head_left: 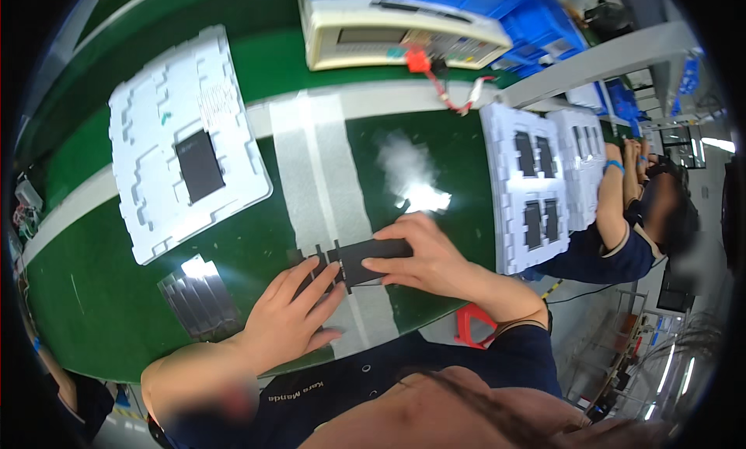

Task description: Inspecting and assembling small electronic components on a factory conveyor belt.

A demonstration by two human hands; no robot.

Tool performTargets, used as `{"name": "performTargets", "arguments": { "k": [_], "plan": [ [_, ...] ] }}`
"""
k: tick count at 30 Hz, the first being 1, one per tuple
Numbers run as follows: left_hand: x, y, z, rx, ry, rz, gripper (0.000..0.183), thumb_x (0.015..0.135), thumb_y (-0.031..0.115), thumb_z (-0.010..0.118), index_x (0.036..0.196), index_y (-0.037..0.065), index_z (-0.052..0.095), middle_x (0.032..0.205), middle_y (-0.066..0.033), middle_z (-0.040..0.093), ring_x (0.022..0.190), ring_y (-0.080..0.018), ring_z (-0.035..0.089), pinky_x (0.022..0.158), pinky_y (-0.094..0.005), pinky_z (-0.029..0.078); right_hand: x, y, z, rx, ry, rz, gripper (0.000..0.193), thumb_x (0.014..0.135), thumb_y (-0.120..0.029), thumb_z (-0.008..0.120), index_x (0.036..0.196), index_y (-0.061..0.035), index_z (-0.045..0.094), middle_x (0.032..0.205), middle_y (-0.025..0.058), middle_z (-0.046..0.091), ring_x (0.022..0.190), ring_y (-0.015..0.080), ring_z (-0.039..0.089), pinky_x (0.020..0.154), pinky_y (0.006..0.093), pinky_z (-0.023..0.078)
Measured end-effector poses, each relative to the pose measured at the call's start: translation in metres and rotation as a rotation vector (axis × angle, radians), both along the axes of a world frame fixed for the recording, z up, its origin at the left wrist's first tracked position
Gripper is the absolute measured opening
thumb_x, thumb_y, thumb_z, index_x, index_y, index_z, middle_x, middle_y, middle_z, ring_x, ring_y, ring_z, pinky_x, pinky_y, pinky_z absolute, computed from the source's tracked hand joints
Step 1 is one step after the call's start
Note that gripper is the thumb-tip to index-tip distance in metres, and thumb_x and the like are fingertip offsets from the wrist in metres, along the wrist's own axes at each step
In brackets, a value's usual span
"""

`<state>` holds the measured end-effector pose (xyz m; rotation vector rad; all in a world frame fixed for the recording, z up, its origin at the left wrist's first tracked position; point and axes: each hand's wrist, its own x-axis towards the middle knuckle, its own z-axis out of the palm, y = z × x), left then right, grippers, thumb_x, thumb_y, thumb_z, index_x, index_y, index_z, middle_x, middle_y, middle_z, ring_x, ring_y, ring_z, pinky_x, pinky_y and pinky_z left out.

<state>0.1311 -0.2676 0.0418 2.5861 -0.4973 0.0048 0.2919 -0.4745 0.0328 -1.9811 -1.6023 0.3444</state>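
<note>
A flat black rectangular piece (371, 260), looking like a battery pack, lies over the pale tape strip near the front of the bench. My right hand (427, 261) grips its right end between thumb and fingers. At its left end sits a small black ridged part (336, 264), and the two touch or nearly touch. My left hand (294, 310) rests on that ridged part with fingers stretched out and apart, its fingertips hiding some of it. Left of this hand lies a row of glossy dark strips (200, 300).
A white foam tray (179, 208) at left bears one black pack (200, 166). More white trays (509, 251) with black packs stand right. Behind is a bench instrument (334, 56) with red and black leads (435, 91). Beyond the trays, a co-worker's arm (612, 200) reaches in.
</note>
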Motion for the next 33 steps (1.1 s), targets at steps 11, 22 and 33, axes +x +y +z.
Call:
{"name": "performTargets", "arguments": {
  "k": [11,22,33],
  "plan": [
    [-0.023,-0.025,0.011,0.106,-0.416,-0.087,0.026,0.071,0.017,0.062,0.092,0.004,0.055,0.106,-0.011,0.053,0.1,-0.0257,0.05,0.086,-0.0386,0.04,-0.009,-0.005,0.01,0.028,-0.027,-0.09,0.05,0.065,-0.015,0.073,0.11,-0.0051,0.052,0.085,0.0085,0.051,0.078,0.0267,0.051,0.072,0.0346,0.044],
    [-0.054,-0.075,-0.024,-1.19,-0.217,0.526,0.044,0.071,0.0,0.063,0.113,-0.004,0.051,0.1,-0.0114,0.055,0.086,-0.0185,0.053,0.076,-0.029,0.043,-0.084,0.0,0.007,0.314,0.992,-0.13,0.016,0.081,-0.002,0.057,0.091,-0.0001,0.044,0.086,0.0049,0.057,0.081,0.0086,0.054,0.074,0.0251,0.045],
    [-0.058,-0.077,-0.025,-1.128,-0.1,0.565,0.018,0.076,0.002,0.061,0.094,-0.003,0.064,0.098,-0.0119,0.06,0.092,-0.02,0.054,0.08,-0.0289,0.042,-0.094,0.002,-0.007,0.556,0.836,-0.192,0.02,0.076,-0.006,0.062,0.094,-0.0014,0.053,0.08,0.0029,0.053,0.065,0.0087,0.048,0.06,0.0212,0.039]
  ]
}}
